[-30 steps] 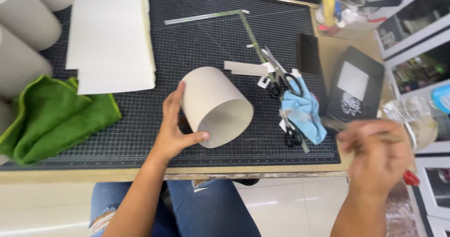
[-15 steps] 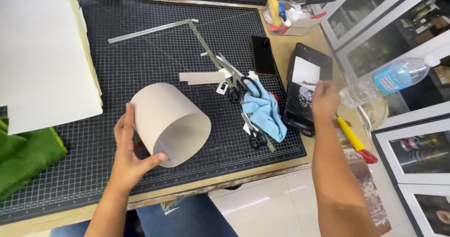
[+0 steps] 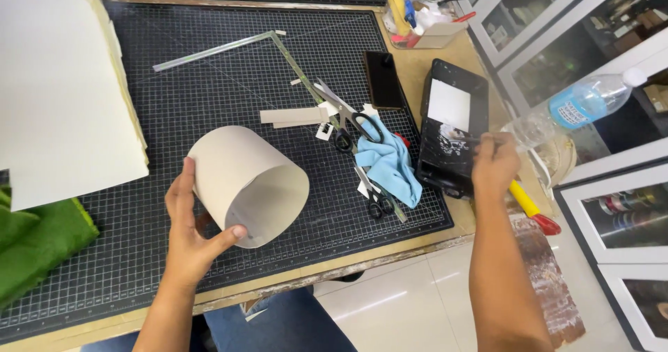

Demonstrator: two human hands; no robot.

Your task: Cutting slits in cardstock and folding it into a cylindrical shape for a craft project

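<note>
Now, left hand (image 3: 186, 237): it grips the beige paper tube (image 3: 249, 185), thumb under its open end, fingers on its side.
Tube: it lies on its side on the black grid cutting mat (image 3: 209, 87), near the mat's front edge.
Right hand (image 3: 495, 162): curled up, touching the black flat tray (image 3: 452, 126) by the mat's right edge. I cannot tell if it holds anything.
Nearby: a light blue cloth (image 3: 390, 164) and grey scissors (image 3: 346, 119) lie on the mat between the tube and the tray.
</note>
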